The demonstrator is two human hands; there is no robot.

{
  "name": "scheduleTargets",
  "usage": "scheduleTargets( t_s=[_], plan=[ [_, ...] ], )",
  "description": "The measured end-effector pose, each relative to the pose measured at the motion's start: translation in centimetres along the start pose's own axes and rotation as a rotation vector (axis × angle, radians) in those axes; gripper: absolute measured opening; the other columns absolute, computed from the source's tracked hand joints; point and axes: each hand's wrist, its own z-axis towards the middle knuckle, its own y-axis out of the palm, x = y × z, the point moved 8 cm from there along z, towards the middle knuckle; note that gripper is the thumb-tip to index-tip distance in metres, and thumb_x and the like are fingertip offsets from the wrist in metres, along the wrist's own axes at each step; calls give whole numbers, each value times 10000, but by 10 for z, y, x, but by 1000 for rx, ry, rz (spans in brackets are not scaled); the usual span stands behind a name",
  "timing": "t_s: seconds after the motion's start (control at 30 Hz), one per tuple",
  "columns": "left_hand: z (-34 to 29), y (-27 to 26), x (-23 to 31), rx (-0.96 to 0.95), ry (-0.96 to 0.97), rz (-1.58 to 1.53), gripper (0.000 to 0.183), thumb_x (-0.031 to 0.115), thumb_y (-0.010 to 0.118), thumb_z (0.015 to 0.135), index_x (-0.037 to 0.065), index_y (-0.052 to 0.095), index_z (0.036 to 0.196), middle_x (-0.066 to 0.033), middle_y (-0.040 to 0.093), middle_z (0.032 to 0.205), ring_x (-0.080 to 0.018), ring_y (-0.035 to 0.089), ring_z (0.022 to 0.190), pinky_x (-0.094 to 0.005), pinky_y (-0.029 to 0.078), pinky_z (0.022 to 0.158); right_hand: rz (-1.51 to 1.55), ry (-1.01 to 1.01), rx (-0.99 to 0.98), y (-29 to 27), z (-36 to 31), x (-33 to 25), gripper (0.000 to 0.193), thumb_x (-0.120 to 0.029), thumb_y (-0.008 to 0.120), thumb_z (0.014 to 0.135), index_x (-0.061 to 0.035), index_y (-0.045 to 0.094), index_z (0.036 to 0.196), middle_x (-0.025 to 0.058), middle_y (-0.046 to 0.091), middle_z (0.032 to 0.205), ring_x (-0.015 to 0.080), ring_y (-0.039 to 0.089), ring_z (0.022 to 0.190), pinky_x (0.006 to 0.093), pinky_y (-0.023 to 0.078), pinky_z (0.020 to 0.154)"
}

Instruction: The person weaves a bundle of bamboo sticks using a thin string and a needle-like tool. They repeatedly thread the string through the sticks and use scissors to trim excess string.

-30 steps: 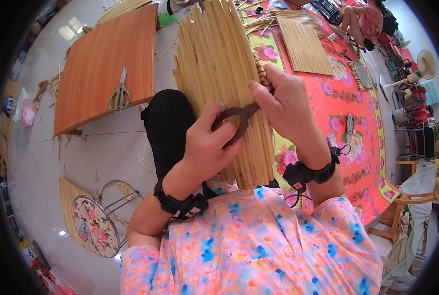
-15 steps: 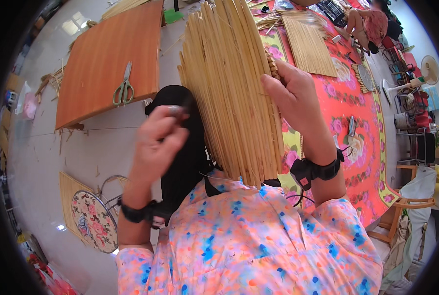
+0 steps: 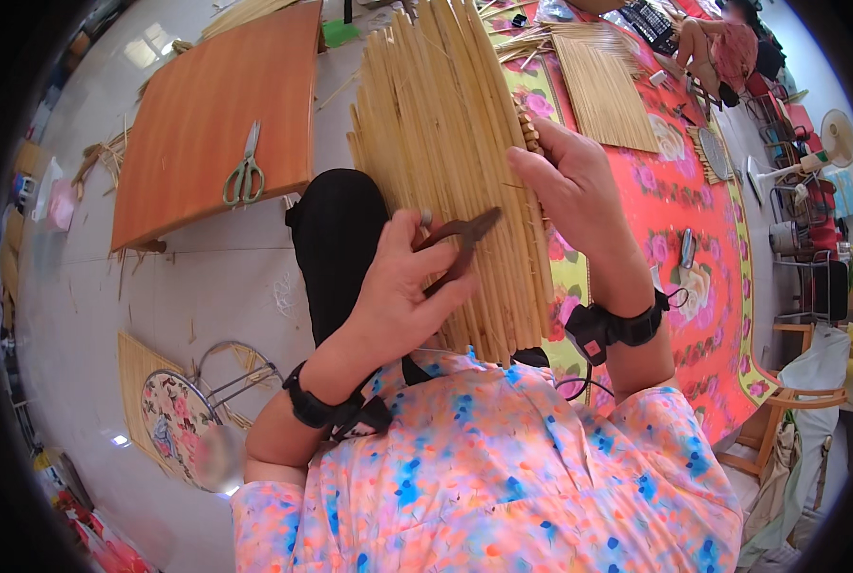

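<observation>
Across my lap leans a panel of stiff straw-coloured stalks [image 3: 426, 143] laid side by side, its lower end against my patterned top. My right hand [image 3: 579, 191] is closed on the panel's right edge, thumb on the front face, beside a short row of knotted or folded stalk ends [image 3: 527, 129]. Over the panel's lower middle, my left hand [image 3: 398, 291] grips dark metal pliers [image 3: 479, 227] by the handles. The jaws point up and right, toward the right edge. Whether they touch the stalks I cannot tell.
Green-handled scissors [image 3: 245, 177] lie on a wooden table [image 3: 197, 105] at the left. A flowered round stool [image 3: 173, 415] stands on the floor. To the right spreads a red floral cloth [image 3: 670, 286], bearing another stalk panel [image 3: 603, 91]. Another person [image 3: 727, 53] sits at the far right.
My left hand has moved right from beside the panel to over it, and the pliers now show plainly in its grip. The right hand keeps its hold on the edge.
</observation>
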Motion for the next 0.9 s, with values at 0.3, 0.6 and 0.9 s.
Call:
scheduleTargets(
  t_s=[0.3,0.6,0.9],
  plan=[
    [21,-1,20,127,139,365,170,208,770,783,101,720,905,-160,522,1164,-362,479,1073,-441,426,920,47,16,13,-1,-1,0,369,-250,656,866,50,477,750,120,432,599,176,415,581,365,388,537],
    [28,4,24,95,151,366,198,123,779,766,23,607,772,-187,480,1177,-337,483,1088,-414,424,928,23,47,-4,-1,-1,-1,362,-245,656,872,54,492,750,126,451,596,162,426,567,362,393,524],
    [24,18,14,183,226,317,196,80,743,792,-11,570,773,-166,548,881,-321,605,680,-368,487,580,-171,11,-19,-1,-5,-19,320,-216,640,862,45,496,747,193,486,603,276,479,527,395,404,517]
  ],
)
